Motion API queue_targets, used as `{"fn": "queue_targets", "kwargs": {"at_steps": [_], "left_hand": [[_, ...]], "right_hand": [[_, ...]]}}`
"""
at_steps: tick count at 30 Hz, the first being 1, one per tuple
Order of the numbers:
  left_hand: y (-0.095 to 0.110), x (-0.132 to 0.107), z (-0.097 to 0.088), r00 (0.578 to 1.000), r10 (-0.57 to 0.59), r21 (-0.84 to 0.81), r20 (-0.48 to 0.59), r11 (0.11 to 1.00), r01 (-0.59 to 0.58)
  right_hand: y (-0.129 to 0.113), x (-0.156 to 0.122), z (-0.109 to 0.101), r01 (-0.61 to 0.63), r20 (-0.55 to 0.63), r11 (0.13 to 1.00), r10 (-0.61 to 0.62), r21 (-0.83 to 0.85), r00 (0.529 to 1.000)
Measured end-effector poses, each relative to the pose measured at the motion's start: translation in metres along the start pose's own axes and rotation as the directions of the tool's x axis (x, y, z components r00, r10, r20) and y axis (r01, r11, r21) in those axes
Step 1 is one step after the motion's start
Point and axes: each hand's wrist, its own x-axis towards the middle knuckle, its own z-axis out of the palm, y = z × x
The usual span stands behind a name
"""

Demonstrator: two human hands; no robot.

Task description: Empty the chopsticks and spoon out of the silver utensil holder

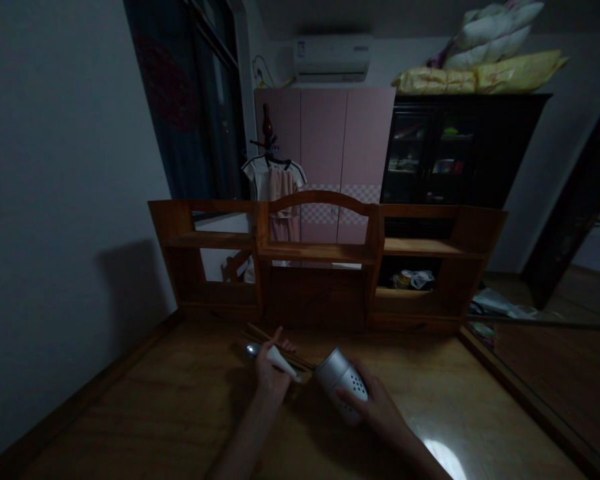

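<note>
The room I'm standing in is dim, and with twelve straight ahead of the person, a pale pink wardrobe (323,133) fills the far wall at twelve o'clock, while a black glass-doored cabinet (500,140) stands at one, a yellow bundle (515,73) on its top. Nearer, a wooden desk (180,393) spreads under the person's arms, its back edge carrying a wooden shelf unit (323,252) with an arched middle section. A white wall-mounted air conditioner (333,57) hangs above the wardrobe at twelve, and a white plastic bag (419,279) shows through the shelf unit's lower opening at one. Over the desk, the right hand (375,400) is closed around the side of a silver perforated utensil canister (335,373), which tilts with its mouth toward eleven o'clock. The left hand (271,373), at the canister's nine, grips a few wooden chopsticks (304,364) together with a white-handled spoon (284,363). The chopsticks slant from ten to four, their near ends right by the canister's mouth; I cannot tell whether they touch it. The spoon lies along the same slant, its shiny metal bowl at ten and its handle end at four.
</note>
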Motion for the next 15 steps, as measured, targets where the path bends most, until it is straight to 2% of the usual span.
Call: {"fn": "queue_targets", "kwargs": {"at_steps": [15], "left_hand": [[-0.005,0.0044,-0.0025,0.996,-0.007,0.032,-0.084,0.999,0.01]], "right_hand": [[-0.0034,-0.0015,0.0005,-0.003,0.003,1.0,0.003,0.004,1.0]]}}
